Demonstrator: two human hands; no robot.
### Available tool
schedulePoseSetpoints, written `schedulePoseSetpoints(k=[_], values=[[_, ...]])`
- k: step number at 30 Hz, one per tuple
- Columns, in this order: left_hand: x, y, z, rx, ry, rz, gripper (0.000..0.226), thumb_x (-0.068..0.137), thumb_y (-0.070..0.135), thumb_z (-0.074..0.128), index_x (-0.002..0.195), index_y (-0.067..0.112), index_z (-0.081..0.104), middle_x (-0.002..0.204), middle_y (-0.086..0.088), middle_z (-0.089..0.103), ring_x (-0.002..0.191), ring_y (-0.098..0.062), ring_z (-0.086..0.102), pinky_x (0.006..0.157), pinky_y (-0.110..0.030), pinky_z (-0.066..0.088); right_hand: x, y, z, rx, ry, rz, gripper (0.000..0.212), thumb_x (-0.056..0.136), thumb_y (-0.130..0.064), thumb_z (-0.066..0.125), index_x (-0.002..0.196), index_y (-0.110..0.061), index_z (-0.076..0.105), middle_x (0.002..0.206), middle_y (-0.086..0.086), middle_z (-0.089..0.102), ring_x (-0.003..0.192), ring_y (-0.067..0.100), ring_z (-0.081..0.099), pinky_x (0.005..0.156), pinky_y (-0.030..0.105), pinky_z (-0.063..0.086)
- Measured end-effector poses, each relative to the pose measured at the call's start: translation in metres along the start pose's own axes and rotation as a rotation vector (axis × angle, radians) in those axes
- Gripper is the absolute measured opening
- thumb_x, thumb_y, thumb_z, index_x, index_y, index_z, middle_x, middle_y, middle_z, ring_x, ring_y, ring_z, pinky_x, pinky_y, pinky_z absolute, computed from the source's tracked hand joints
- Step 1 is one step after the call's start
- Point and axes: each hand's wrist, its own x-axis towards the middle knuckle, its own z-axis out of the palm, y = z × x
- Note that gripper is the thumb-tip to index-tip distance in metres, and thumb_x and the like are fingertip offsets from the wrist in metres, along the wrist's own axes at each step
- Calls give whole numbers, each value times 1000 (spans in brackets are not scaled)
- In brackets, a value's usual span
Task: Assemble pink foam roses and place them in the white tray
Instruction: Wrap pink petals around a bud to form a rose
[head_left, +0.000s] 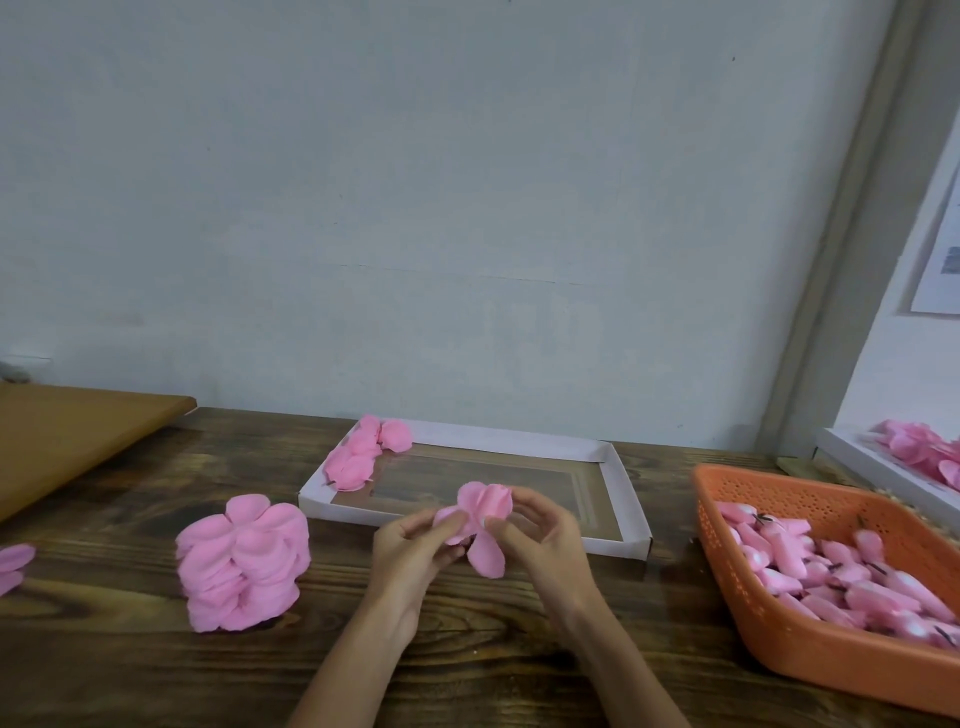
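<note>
The orange basket (831, 654) at four o'clock and second tray (872, 470) at three run off the right edge; pink petals (13, 561) at eight, the left. Fingers (415, 525) hide the base of the rose (485, 501).

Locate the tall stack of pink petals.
In the head view, the petal stack stands on the wooden table, left of the left hand, just before the white tray.

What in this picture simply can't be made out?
Head view:
- Centre of the rose: hidden by its petals and the fingers of the left hand and right hand.
- Part of the basket: cut off by right and bottom edges.
- Most of the second tray: beyond the right edge.
- Print on the wall paper: blurred, unreadable.
</note>
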Motion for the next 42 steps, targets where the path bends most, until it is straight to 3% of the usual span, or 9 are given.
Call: schedulePoseSetpoints(k=[3,7,15,19,23,27,35,39,42], values=[[0,1,3,-47,54,6,29,82,10,85,107,-2,78,105,-19,78,100,-33,76,91,-46,62,1,1,2,-50,-37,-16,28,92,-7,76,118,-16,74,116,2,78,109,21,75,87,28,60],[1,0,3,-97,88,24,23,85,17,82,101,-1,79,100,-19,79,96,-33,77,81,-42,63,0,1,5,-45,-35,-25,27,93,-8,76,117,-21,76,115,1,78,108,18,75,85,24,59],[-2,-2,6,-67,73,27,14,89,19,78,91,6,83,99,-22,77,93,-34,74,88,-48,59,-1,0,5,29,-69,16,26,94,-22,75,120,-24,75,122,4,76,115,23,72,88,30,59],[-3,-1,7,-91,76,3,13,88,15,79,83,3,82,83,-18,68,84,-35,59,76,-42,50,-1,-1,6,-31,-102,16,23,94,-21,75,116,-26,76,119,3,76,112,21,73,90,35,61],[-4,2,8,-96,68,18,29,80,32,81,88,3,82,79,-13,73,75,-24,67,71,-36,54,-2,-3,8,-86,-123,21,24,94,-21,73,116,-28,77,119,0,76,112,21,72,96,45,60],[0,0,8,-170,71,-20,60,101,52,56,101,-5,75,78,-13,73,66,-18,69,71,-36,52,-4,-3,13,-91,-119,42,26,94,-17,72,119,-22,76,122,0,76,116,23,71,102,51,57],[6,-1,10,-227,125,-116,56,103,58,47,100,7,72,80,-8,78,81,-26,71,75,-40,53,-8,-1,25,-67,-185,40,28,92,-11,76,119,-19,76,120,1,77,116,20,71,96,30,57],[8,-2,5,-290,18,-71,75,107,58,29,99,3,80,106,-20,77,94,-32,75,86,-46,54,-7,2,26,-216,-190,27,31,89,-17,79,118,-27,74,115,-7,77,111,13,71,96,32,59],[8,-2,10,-291,-18,-105,82,106,63,24,89,13,86,98,-11,81,82,-23,79,82,-44,52,-5,5,24,-275,-146,43,32,89,-19,81,116,-26,65,113,-7,76,106,14,72,92,38,62]])
